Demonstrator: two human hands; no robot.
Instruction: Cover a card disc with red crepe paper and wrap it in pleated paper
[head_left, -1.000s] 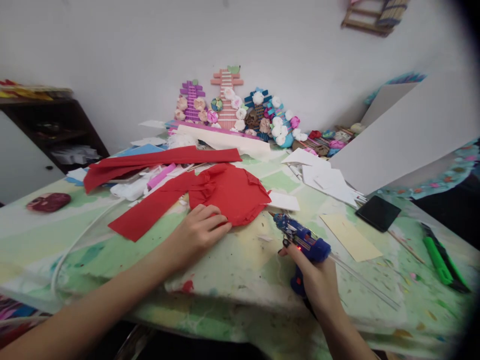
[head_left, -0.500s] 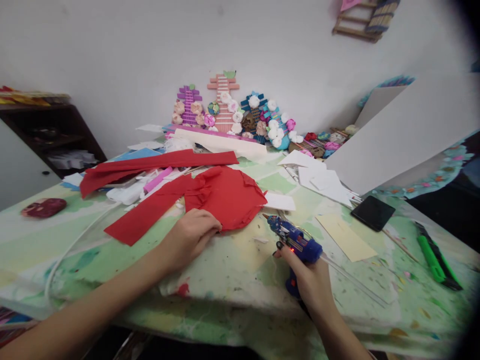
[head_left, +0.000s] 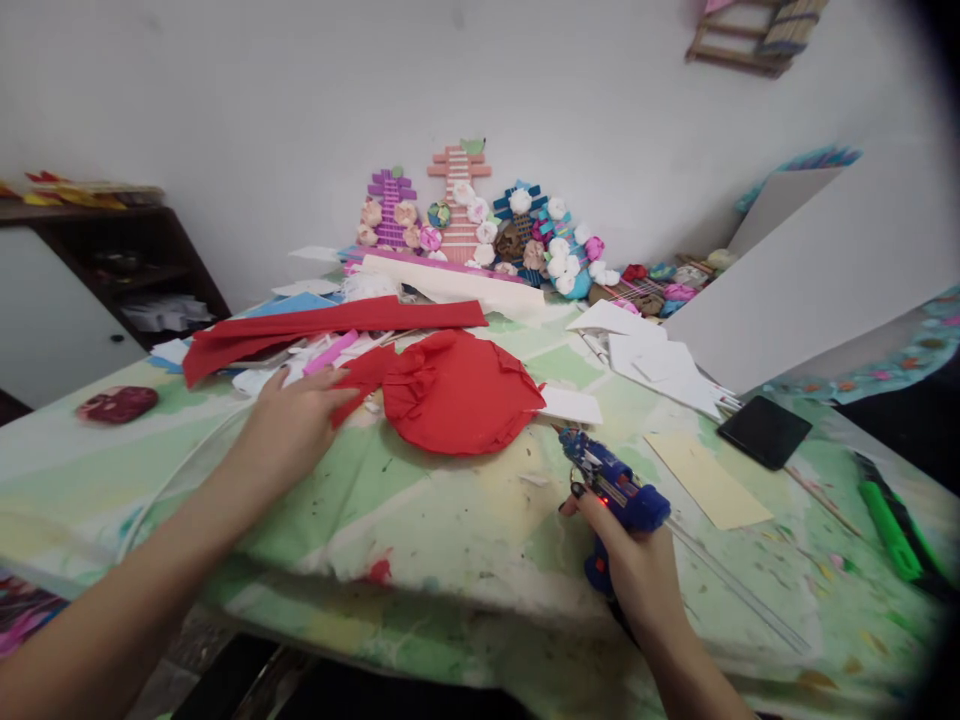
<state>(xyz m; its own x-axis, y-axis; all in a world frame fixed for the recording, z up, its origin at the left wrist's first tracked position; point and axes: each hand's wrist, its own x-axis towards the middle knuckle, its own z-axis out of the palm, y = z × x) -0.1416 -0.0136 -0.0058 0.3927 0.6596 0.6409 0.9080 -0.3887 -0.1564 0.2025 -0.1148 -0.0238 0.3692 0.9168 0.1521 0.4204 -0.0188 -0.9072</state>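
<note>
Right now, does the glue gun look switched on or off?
On, it appears: a small red light glows on the glue gun, which the right hand holds.

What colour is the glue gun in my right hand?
The glue gun is mostly dark blue, seen best in the head view.
</note>
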